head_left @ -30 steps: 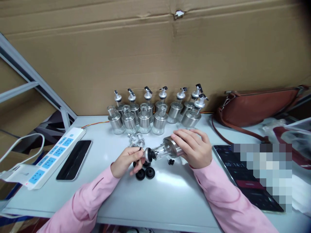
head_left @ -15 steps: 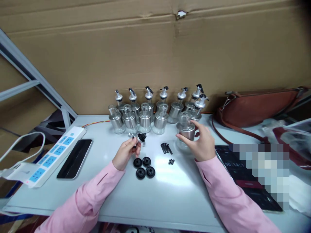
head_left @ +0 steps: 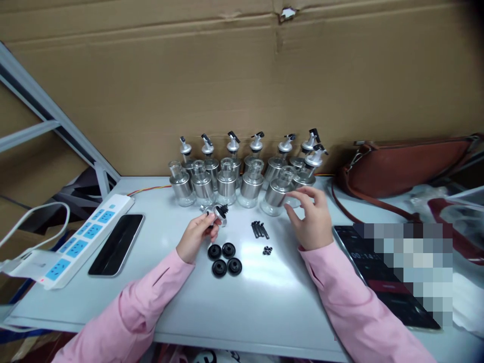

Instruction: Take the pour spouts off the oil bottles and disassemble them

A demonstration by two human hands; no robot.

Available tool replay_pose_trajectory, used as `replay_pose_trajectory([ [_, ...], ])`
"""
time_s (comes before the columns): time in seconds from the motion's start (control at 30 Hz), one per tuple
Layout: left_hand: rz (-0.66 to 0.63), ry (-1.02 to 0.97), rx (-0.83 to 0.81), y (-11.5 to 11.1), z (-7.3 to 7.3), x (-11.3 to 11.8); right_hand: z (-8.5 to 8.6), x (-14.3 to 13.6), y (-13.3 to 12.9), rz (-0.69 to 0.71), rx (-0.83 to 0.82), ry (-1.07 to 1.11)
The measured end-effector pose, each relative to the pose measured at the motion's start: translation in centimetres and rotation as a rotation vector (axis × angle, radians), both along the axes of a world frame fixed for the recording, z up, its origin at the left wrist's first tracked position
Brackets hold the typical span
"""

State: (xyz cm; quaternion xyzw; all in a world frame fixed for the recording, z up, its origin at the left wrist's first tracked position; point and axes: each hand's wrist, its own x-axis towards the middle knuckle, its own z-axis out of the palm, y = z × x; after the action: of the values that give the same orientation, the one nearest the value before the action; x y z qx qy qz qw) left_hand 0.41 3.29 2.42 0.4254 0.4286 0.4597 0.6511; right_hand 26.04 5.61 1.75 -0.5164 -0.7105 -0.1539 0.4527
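My left hand (head_left: pixel 198 233) is closed on a silver pour spout (head_left: pixel 220 216) with a black ribbed stopper, held above the table. My right hand (head_left: pixel 312 217) is open, thumb and fingers apart, just right of a glass bottle with a steel band (head_left: pixel 277 194). That bottle has no spout and stands at the right end of a front row of similar open bottles (head_left: pixel 227 189). Behind them, several bottles carry silver spouts (head_left: pixel 256 143) with black flip caps. Black round discs (head_left: pixel 227 259), short black sticks (head_left: pixel 259 230) and small dark nut-like pieces (head_left: pixel 267 250) lie between my hands.
On the left lie a white power strip (head_left: pixel 88 242) with blue sockets and a phone (head_left: pixel 117 246). A tablet (head_left: pixel 378 272) lies on the right, partly blurred out. Behind it rests a brown bag (head_left: pixel 412 169) with its strap on the table. Cardboard (head_left: pixel 242 80) forms the back wall.
The bottle held by my right hand has moved left and back, now standing in line with the front row. My right hand has let go of it. My left hand still holds the spout.
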Motion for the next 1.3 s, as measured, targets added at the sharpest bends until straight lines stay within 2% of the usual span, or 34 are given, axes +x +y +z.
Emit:
replay_pose_trajectory([
  [0.1, -0.057, 0.108, 0.033, 0.1, 0.0, -0.2, 0.2, -0.3, -0.2, 0.085, -0.002, -0.139],
  [0.17, -0.082, 0.186, 0.067, 0.1, 0.0, -0.4, 0.2, -0.4, -0.3, 0.085, -0.031, -0.2],
  [0.3, -0.114, 0.238, 0.105, 0.0, 0.0, -0.4, 0.3, -0.4, -0.3, 0.029, -0.077, -0.218],
  [0.37, -0.154, 0.252, 0.126, -0.2, 0.0, -0.2, 0.6, -0.6, -0.6, 0.069, -0.068, -0.187],
  [0.43, -0.226, 0.265, 0.147, -0.5, -0.1, -0.1, 1.0, -1.4, -1.2, 0.192, -0.056, -0.136],
  [0.57, -0.416, 0.302, 0.2, -1.1, -0.2, 0.0, 1.7, -4.1, -3.4, 0.559, -0.075, -0.134],
  [0.7, -0.525, 0.328, 0.261, -1.3, -0.6, -0.1, 1.9, -6.2, -5.0, 0.732, -0.081, -0.152],
  [0.87, -0.577, 0.35, 0.354, -1.7, -0.3, 0.2, 1.5, -6.4, -5.1, 0.801, -0.136, -0.041],
  [1.0, -0.605, 0.387, 0.453, -2.1, 0.2, 0.6, 1.2, -6.4, -5.1, 0.814, -0.111, -0.034],
  [1.23, -0.547, 0.516, 0.646, -2.1, 0.1, 0.6, 1.4, -6.9, -5.9, 0.834, -0.056, -0.044],
  [1.3, -0.474, 0.547, 0.675, -2.0, 0.0, 0.6, 1.6, -7.0, -6.0, 0.833, -0.055, -0.029],
])
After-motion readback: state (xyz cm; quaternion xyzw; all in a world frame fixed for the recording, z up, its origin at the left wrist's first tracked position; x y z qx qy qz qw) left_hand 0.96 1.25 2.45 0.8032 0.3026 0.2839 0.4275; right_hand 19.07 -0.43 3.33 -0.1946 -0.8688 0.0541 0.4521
